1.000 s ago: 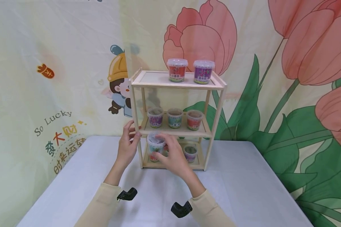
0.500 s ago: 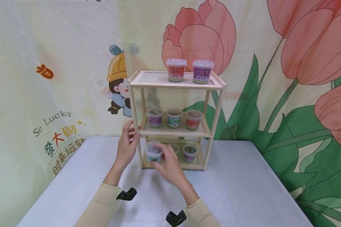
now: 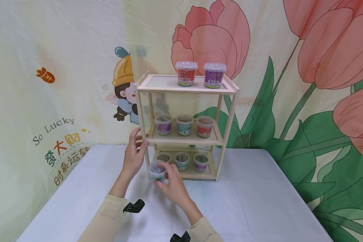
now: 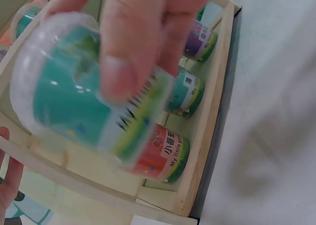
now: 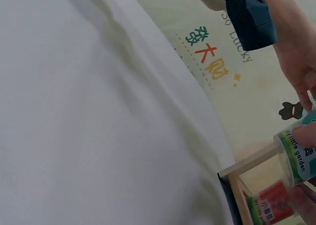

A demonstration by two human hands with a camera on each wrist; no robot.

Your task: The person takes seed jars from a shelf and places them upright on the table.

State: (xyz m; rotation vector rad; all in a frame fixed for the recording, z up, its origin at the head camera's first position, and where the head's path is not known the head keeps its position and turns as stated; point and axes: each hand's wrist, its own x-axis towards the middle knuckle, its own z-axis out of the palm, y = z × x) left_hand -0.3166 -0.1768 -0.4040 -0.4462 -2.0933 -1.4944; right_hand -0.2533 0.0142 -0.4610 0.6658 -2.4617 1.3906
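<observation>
I see the right hand [image 3: 172,183] with its grip clamped on a teal lidded cup [image 3: 157,171], fingers curled round its side, holding it just in front of the wooden shelf's [image 3: 143,114] bottom tier, above the counter [image 3: 260,201]. A second ago that cup sat higher, level with the bottom tier's opening; now it is lower and nearer me, clear of the frame. The right forearm angles up from the lower edge, wrist bent toward the shelf. The left hand [image 3: 134,153] stays on the shelf's front left post, fingers wrapped round it at the middle tier.
</observation>
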